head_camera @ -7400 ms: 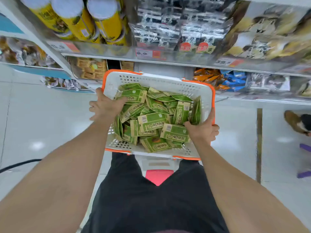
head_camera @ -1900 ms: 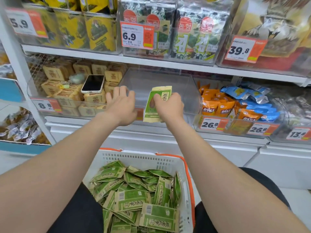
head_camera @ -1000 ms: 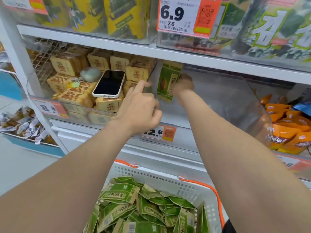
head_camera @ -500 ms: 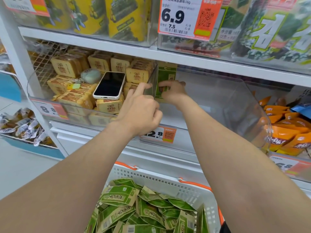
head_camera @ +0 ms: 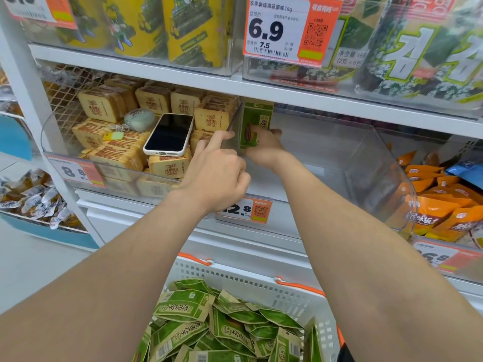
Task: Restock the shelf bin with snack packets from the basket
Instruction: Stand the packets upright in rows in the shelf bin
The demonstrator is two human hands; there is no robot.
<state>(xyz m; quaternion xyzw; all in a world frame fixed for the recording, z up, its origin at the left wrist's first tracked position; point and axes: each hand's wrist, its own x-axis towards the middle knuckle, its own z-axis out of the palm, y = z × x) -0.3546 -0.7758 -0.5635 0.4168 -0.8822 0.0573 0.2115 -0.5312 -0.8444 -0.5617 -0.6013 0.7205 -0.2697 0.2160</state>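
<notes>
A clear plastic shelf bin (head_camera: 366,163) sits on the middle shelf, holding only one green snack packet (head_camera: 254,121). The packet stands upright against the bin's left wall at the back. My right hand (head_camera: 264,146) reaches into the bin and grips the packet's lower part. At the bin's front left corner is my left hand (head_camera: 217,173), its fingers curled and the index finger stretched out against the clear left wall. Below me, the white basket (head_camera: 261,286) with orange trim holds several green packets (head_camera: 209,327).
The left neighbouring bin holds tan biscuit packs (head_camera: 117,152) with a phone (head_camera: 170,134) and keys lying on them. Orange packets (head_camera: 439,205) fill the bin on the right. Seaweed packs and a 6.9 price tag (head_camera: 287,30) sit on the shelf above.
My right hand has carried the green packet from the bin's front to its back left corner and stood it upright. My left hand has stayed at the bin's left wall.
</notes>
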